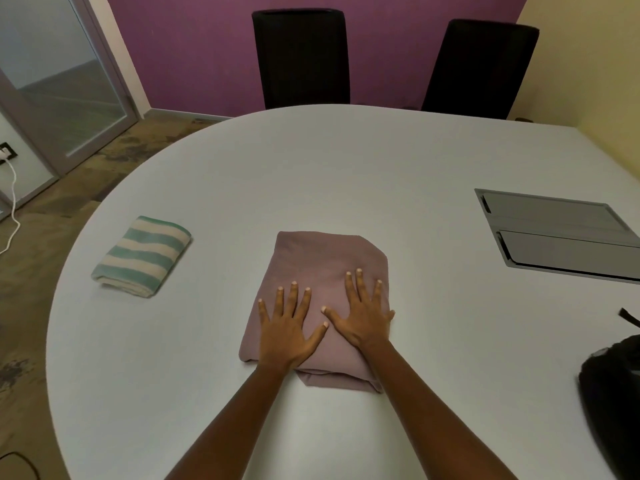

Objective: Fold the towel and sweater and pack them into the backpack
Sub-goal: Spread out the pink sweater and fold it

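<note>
A mauve sweater (327,258) lies folded into a compact rectangle in the middle of the white table (346,161). My left hand (289,329) and my right hand (363,315) both rest flat on its near half, palms down, fingers spread, holding nothing. To the left, a folded towel (143,256) with green and cream stripes lies by the table's rim. The black backpack (613,393) sits at the right edge of the view, only partly visible.
A grey cable hatch (554,233) is set into the table at the right. Two black chairs (301,57) stand behind the far edge. A glass door (59,81) and a white wall cable (12,202) are at the left.
</note>
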